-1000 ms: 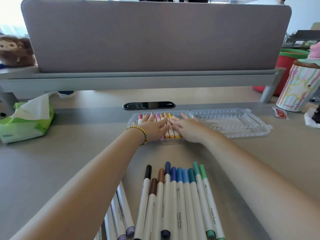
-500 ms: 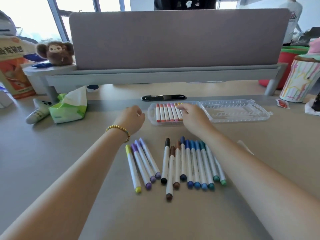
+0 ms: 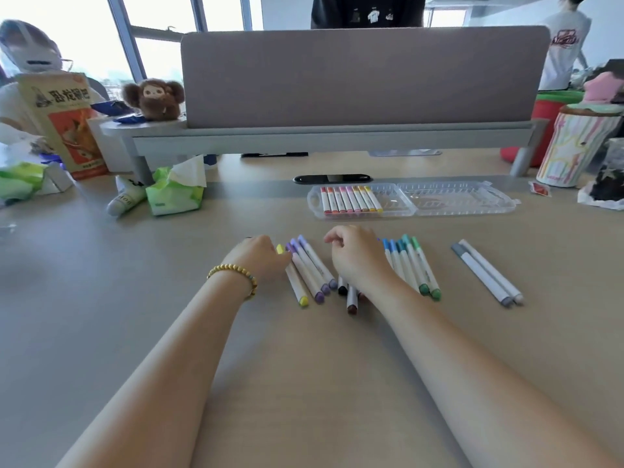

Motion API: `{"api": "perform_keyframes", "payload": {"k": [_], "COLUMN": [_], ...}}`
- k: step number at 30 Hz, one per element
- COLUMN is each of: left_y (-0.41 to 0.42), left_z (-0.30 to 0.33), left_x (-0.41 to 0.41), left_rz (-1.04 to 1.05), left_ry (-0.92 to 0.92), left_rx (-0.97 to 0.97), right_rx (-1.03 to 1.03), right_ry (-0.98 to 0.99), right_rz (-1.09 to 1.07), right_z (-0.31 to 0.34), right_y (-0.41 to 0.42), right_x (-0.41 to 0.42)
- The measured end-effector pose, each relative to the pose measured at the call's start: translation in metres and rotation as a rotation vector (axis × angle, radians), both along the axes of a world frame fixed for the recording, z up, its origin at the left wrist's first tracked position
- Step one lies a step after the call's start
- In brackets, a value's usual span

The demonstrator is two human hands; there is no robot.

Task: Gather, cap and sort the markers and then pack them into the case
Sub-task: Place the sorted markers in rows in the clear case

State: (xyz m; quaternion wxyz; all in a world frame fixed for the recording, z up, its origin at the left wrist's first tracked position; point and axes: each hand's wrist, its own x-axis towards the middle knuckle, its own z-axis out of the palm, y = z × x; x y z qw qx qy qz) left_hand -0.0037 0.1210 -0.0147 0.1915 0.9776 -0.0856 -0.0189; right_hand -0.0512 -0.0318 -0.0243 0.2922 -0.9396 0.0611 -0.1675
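Left hand fingers seemingly touch yellow marker; right hand loosely curled, empty.

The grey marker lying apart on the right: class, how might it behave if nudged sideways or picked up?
The grey marker looks round and smooth, so a sideways nudge would probably roll it on the flat table. It looks slim and plastic: likely light and stiff.

— What is standing at the back of the pale beige wooden surface?

— A grey-mauve fabric partition screen is sitting on a long grey metal shelf that is resting on grey legs.

— And behind it?

— Tall windows with dark grey frames are letting in bright daylight at the upper left, washing out the view outside. A pale wall is showing at the upper right.
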Motion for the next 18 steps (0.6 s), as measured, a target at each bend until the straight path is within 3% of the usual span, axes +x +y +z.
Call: {"api": "perform_keyframes", "payload": {"k": [11,18], "left_y": [0.012,0.027], "left_z": [0.004,0.008], "left_x": [0.003,0.006], "left_rz": [0.0,-0.048], "left_ry": [0.015,0.049], "left_rx": [0.136,0.249], "right_rx": [-0.32,-0.494], "right_ry": [0.073,0.093], "right_rz": [0.087,0.02], "right_z": [0.005,0.003], "right_y": [0.025,0.035], "right_x": [-0.009,-0.012]}}
